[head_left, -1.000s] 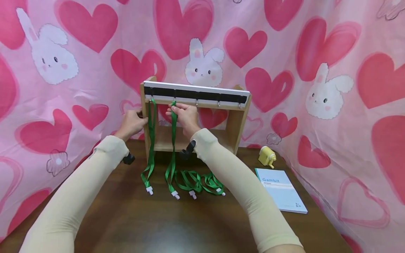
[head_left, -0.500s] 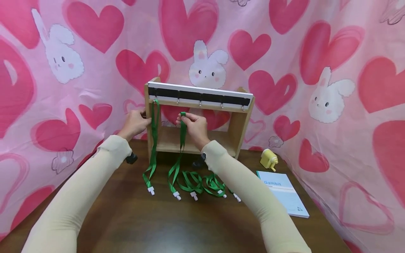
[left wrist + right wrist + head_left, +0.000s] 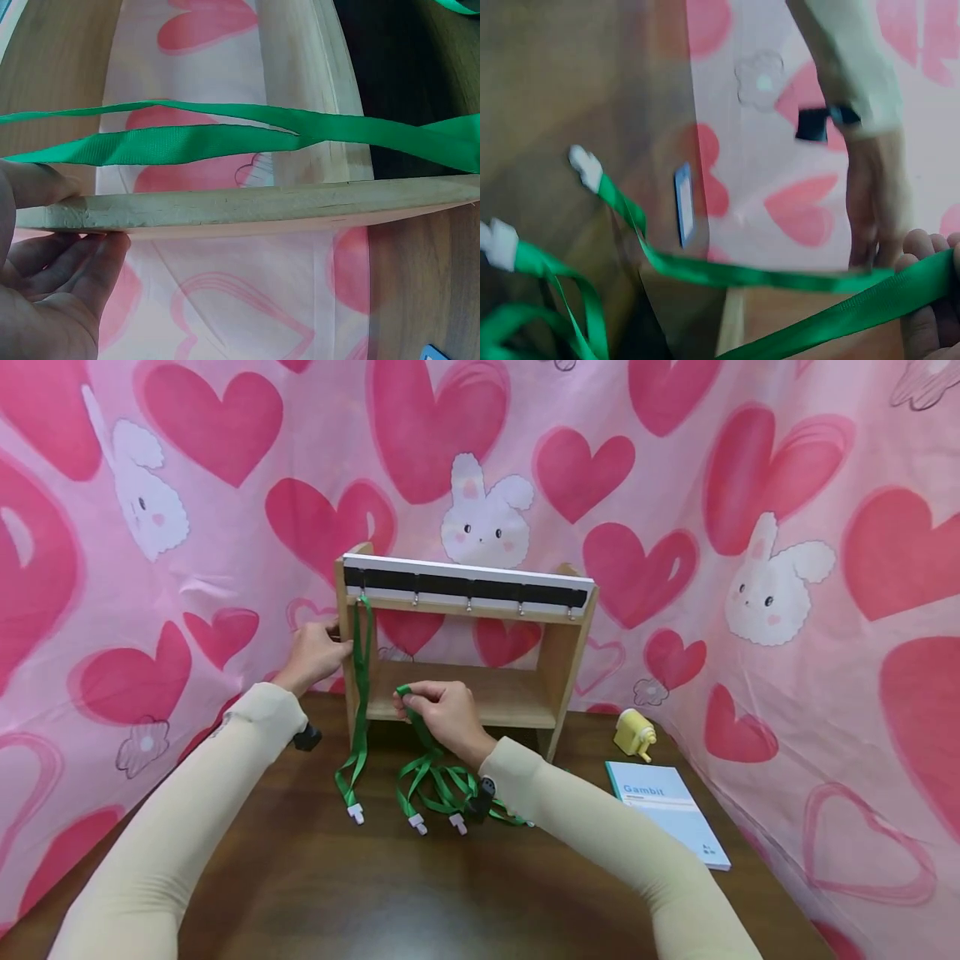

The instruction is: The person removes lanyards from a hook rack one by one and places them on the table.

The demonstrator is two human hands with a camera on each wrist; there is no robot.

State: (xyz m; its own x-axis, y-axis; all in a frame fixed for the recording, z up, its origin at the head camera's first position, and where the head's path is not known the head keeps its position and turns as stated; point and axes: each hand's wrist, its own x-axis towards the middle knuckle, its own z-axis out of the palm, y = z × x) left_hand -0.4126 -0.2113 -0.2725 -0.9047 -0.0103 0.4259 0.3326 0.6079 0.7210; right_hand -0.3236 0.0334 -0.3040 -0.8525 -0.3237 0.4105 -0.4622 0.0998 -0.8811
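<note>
A wooden rack (image 3: 465, 685) with a row of small hooks along its top stands at the back of the table. My left hand (image 3: 313, 652) grips its left side panel (image 3: 247, 210), thumb on one face and fingers on the other. From the leftmost hook hangs a green lanyard (image 3: 362, 677), its white clip (image 3: 356, 813) on the table. Before the lower shelf, my right hand (image 3: 446, 714) pinches the upper end of a second green lanyard (image 3: 855, 319), well below the hooks. Its clip (image 3: 417, 824) rests on the table. More green lanyards (image 3: 450, 785) lie there, partly hidden by my right wrist.
Right of the rack sits a small yellow device with a crank (image 3: 634, 733). A notebook (image 3: 667, 814) lies in front of it. Beyond the table (image 3: 337, 893) hangs a pink heart-patterned cloth (image 3: 585, 468). A small blue-edged object (image 3: 685, 204) shows in the right wrist view.
My right hand has come down from the second hook to the lower shelf, with the lanyard's upper end still pinched. That lanyard now sags. My left hand keeps its grip on the panel.
</note>
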